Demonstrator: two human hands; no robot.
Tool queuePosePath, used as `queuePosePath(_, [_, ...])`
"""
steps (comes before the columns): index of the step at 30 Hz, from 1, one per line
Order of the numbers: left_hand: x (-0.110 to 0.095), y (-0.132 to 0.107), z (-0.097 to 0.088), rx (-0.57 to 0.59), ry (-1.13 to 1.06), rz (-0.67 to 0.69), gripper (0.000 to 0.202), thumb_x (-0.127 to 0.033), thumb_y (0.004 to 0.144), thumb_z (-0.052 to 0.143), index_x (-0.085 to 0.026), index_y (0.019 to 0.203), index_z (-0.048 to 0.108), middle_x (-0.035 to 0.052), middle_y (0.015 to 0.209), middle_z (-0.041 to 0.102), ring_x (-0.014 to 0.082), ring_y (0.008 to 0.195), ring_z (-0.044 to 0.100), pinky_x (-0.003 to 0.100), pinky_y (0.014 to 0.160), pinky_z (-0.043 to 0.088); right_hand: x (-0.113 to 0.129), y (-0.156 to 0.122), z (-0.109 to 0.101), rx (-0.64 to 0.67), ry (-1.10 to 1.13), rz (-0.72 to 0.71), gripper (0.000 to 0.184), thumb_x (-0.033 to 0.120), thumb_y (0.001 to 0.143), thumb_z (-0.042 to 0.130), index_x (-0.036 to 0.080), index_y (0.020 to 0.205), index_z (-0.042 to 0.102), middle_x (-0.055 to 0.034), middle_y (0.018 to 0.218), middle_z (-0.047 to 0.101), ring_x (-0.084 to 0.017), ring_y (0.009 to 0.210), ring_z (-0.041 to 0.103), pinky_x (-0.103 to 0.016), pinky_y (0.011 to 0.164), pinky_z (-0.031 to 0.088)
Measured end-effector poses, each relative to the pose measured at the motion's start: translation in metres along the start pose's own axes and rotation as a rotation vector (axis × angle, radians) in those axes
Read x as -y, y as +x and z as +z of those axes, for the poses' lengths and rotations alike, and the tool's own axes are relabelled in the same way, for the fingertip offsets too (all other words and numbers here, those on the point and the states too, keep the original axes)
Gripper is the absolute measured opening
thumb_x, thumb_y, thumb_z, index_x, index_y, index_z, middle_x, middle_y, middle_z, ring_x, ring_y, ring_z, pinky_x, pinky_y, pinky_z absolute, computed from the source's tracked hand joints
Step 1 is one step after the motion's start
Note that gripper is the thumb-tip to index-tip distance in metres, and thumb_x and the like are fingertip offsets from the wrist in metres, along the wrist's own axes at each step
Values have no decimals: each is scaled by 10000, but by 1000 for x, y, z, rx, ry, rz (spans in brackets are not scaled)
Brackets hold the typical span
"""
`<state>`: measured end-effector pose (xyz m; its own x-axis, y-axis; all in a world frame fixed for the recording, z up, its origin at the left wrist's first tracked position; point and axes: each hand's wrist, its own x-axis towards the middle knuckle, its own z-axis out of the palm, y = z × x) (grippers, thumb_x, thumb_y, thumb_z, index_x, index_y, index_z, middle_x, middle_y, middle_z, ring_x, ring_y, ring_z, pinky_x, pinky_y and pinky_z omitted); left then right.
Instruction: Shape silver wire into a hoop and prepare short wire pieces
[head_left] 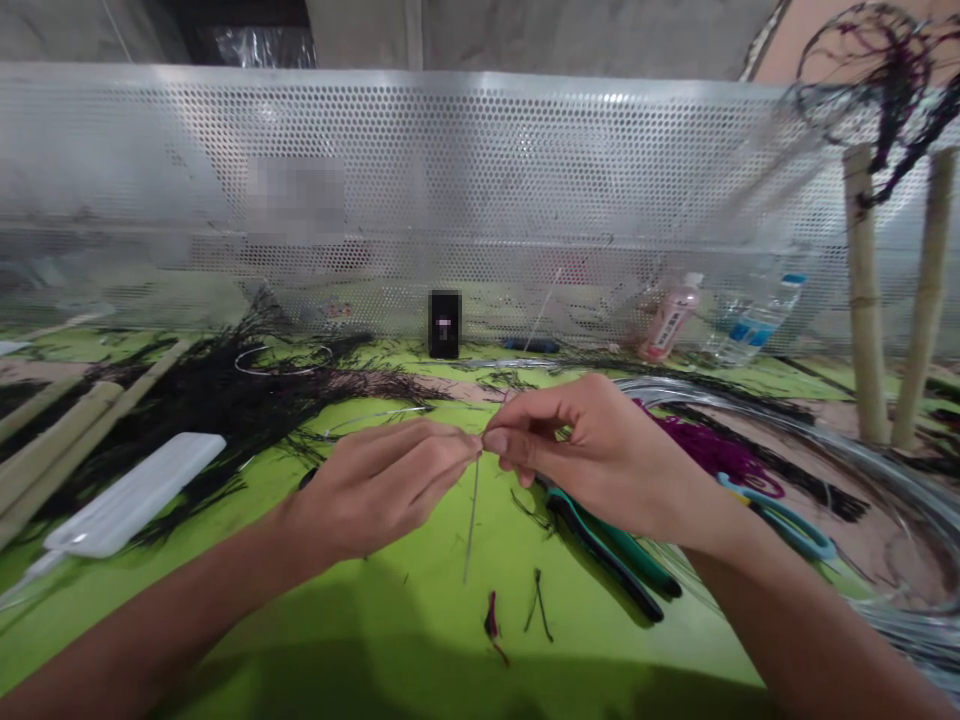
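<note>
My left hand (390, 480) and my right hand (577, 445) meet over the green work surface, fingertips pinched close together. A thin grey wire (472, 530) hangs down from between the fingertips, its upper end hidden by them. The left fingers are closed on this wire. Thumb and forefinger of my right hand are pressed together at the same spot, and what they grip there is too small to make out. Beneath the right hand lie pliers (611, 555) with green and black handles. Small dark twisted bits (538, 605) and a purple-black scrap (491, 620) rest nearer to me.
On the left are a white power strip (139, 495), bamboo poles (82, 440) and black fibre strands (225, 400). To the right sit a wire coil (795, 425), purple thread (705, 450), scissors (787, 520), bottles (671, 318) and upright bamboo (866, 300). A perforated metal panel (480, 180) stands behind.
</note>
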<state>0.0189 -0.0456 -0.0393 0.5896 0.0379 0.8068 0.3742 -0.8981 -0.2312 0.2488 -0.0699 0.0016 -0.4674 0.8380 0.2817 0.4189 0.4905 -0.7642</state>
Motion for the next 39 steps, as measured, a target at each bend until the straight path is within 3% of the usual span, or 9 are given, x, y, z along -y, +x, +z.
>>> queuePosePath(4, [3, -3, -1, 6, 8, 63, 98, -83, 1003, 645, -121, 1090, 666, 36, 904, 776, 124, 804, 753, 207, 807, 628, 1, -1, 1, 17, -3, 19, 234, 262, 977, 630, 188, 777, 727, 24, 659, 655, -110, 583, 569, -252, 510, 382])
queuePosePath(9, [0, 2, -6, 92, 83, 233, 179, -74, 1045, 517, -83, 1072, 694, 115, 983, 779, 202, 948, 776, 284, 852, 656, 3, -3, 4, 20, -27, 86, 276, 237, 965, 591, 183, 713, 692, 21, 608, 620, -101, 513, 492, -257, 454, 321])
queuePosePath(13, [-4, 10, -4, 83, 107, 301, 178, -49, 946, 682, -187, 836, 667, 29, 821, 767, 174, 806, 775, 246, 743, 661, 2, 0, 6, 81, 34, 196, 274, 211, 942, 582, 178, 685, 670, 23, 552, 594, -109, 483, 507, -255, 445, 345])
queuePosePath(16, [-6, 13, -4, 113, 51, 113, 194, -56, 970, 631, -222, 868, 636, -20, 823, 759, 140, 737, 750, 231, 658, 617, -1, 3, 5, 45, 40, 216, 286, 261, 964, 586, 182, 704, 672, 33, 552, 580, -100, 477, 511, -243, 453, 372])
queuePosePath(19, [-8, 14, -7, 162, 8, -130, 124, -86, 996, 561, -197, 987, 614, -13, 820, 734, 120, 655, 695, 232, 579, 546, -1, 3, 3, -60, -78, 103, 265, 247, 959, 608, 188, 712, 686, 66, 524, 505, -66, 451, 402, -222, 429, 301])
queuePosePath(23, [-6, 21, -15, 406, -391, -661, 135, -282, 1027, 543, -213, 984, 651, -40, 731, 655, 105, 585, 582, 209, 499, 440, 3, 0, 2, -66, -176, -24, 187, 189, 936, 647, 189, 765, 725, 68, 600, 566, -56, 518, 411, -206, 455, 301])
queuePosePath(26, [-4, 27, -20, 553, -587, -894, 206, -364, 983, 586, -213, 900, 698, -37, 682, 593, 111, 574, 509, 212, 486, 379, 4, 0, 4, -63, -199, -30, 149, 164, 929, 650, 199, 821, 748, 65, 665, 646, -61, 548, 473, -211, 484, 340])
queuePosePath(33, [-11, 32, -23, 590, -685, -973, 231, -336, 917, 617, -180, 768, 699, -26, 640, 571, 105, 577, 459, 212, 498, 328, 3, -4, 8, -36, -245, -135, 104, 152, 893, 676, 216, 870, 755, 80, 733, 709, -59, 589, 562, -218, 540, 393])
queuePosePath(39, [-18, 31, -24, 504, -457, -818, 277, -276, 931, 621, -184, 673, 659, -61, 539, 467, 80, 505, 390, 226, 461, 254, 5, -6, 15, -100, -301, -151, 177, 160, 900, 654, 192, 739, 721, 67, 614, 627, -67, 541, 483, -252, 535, 347])
